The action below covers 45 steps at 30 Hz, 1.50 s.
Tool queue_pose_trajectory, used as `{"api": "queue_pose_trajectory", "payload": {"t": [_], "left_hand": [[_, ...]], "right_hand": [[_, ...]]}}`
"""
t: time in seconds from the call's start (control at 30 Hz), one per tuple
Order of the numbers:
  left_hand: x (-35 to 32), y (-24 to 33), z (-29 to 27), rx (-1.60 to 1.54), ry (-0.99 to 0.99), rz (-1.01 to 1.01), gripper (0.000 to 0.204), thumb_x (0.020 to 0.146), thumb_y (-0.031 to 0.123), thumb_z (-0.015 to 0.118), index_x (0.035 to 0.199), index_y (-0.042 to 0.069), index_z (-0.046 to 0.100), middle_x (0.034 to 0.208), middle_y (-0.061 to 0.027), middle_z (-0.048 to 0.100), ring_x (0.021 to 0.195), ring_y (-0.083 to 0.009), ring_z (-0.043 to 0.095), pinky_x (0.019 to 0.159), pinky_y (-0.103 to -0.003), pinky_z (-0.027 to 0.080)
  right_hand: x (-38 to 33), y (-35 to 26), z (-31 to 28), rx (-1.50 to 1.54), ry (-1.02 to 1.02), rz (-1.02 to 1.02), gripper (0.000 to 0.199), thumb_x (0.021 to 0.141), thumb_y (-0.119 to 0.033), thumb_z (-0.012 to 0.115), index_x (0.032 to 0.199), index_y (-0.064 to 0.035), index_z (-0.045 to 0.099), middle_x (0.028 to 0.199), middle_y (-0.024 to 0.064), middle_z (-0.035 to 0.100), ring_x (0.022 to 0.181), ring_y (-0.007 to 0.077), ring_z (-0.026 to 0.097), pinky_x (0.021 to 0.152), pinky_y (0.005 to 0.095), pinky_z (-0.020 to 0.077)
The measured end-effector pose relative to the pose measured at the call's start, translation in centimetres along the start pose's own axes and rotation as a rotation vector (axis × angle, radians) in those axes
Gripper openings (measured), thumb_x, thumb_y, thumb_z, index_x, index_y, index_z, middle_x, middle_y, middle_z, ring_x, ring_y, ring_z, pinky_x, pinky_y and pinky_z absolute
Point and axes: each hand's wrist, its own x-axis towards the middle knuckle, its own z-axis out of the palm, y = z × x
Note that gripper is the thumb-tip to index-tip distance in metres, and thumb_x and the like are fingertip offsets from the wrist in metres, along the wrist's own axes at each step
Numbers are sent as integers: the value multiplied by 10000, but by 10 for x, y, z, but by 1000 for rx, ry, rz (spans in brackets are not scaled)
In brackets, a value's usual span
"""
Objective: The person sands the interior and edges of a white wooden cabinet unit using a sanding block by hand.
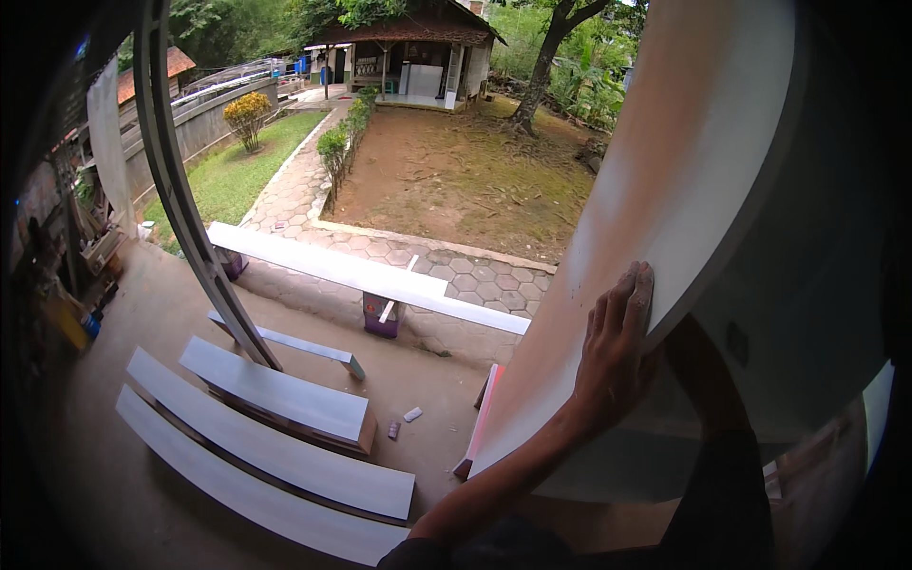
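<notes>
A tall board (pixel 655 190), painted white with patches of brown showing through, stands tilted close in front of me on the right. My left hand (pixel 617 323) lies on its face near the right edge, fingers stretched upward and close together against the surface. Whether anything thin sits under the palm cannot be seen. My right forearm (pixel 708 375) rises on the shaded side of that board. The right hand itself is hidden behind the board's edge and my left hand.
Several white boards lie at lower left, including a long one (pixel 266 437) and a shorter one (pixel 275 385) on a brown support. Another long white board (pixel 332 266) rests on purple containers (pixel 382 318). A dark post (pixel 180 180) stands left. Small scraps (pixel 411 414) lie on the floor.
</notes>
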Motion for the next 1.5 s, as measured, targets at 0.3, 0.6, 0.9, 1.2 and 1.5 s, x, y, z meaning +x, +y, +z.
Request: {"api": "queue_pose_trajectory", "payload": {"t": [0.3, 0.6, 0.9, 1.2, 1.5], "left_hand": [[1, -4, 7, 33, 94, 46, 662, 888, 70, 644, 1473, -96, 383, 1417, -305, 478, 1321, -470, 472, 1119, -511, 394], [3, 1, 10, 7, 103, 58, 616, 898, 19, 628, 1454, -98, 391, 1371, -312, 489, 1228, -484, 508, 1064, -530, 418], [-2, 0, 7, 37, 45, 10, 764, 817, -26, 655, 1506, -69, 329, 1405, -297, 452, 1225, -495, 474, 1063, -547, 393], [2, -1, 9, 59, 54, 33, 773, 801, 20, 648, 1501, -46, 327, 1459, -275, 389, 1252, -479, 444, 1052, -550, 384], [4, -5, 16, 55, 157, 105, 546, 905, 37, 632, 1399, -86, 435, 1260, -296, 534, 1161, -457, 546, 998, -504, 462]], "right_hand": [[-22, -17, 15, 134, 136, -124, 573, 975, -306, 653, 1419, -10, 447, 1342, 173, 551, 1292, 264, 547, 1036, 398, 469], [-132, -60, 14, 115, 46, -154, 628, 952, -319, 690, 1436, -17, 429, 1382, 153, 523, 1315, 268, 530, 1051, 414, 460], [-22, -20, 9, 115, 68, -34, 481, 962, -274, 663, 1328, -8, 501, 1247, 129, 562, 1178, 248, 573, 950, 398, 486], [-16, -26, 0, 7, 45, -7, 321, 963, -223, 643, 1178, 11, 599, 1047, 108, 629, 999, 223, 631, 826, 365, 511], [-123, -89, -20, 455, 36, -89, 224, 963, -172, 624, 1029, 29, 697, 848, 87, 696, 821, 199, 688, 701, 332, 537]]}}
